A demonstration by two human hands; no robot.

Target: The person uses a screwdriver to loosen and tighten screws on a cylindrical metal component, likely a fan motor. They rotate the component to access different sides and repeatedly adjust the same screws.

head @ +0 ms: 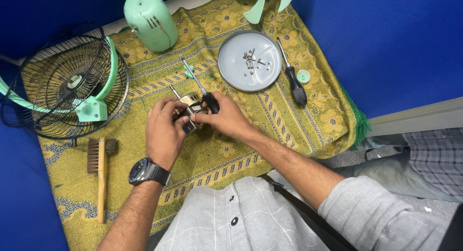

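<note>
one view only, from a head-worn camera, looking steeply down and slightly forward over the wearer's own chest onto a yellow patterned mat (289, 120) spread on blue ground. close in, within arm's reach, with both forearms rising from the bottom edge toward mid-frame. mat's far edge cut at the top, fan guard (62, 82) clipped at the left edge.

we find open mat (226, 157) before us; fan cage (62, 82) blocks left, screw plate (226, 62) and spare screwdriver (292, 79) crowd ahead.
</note>
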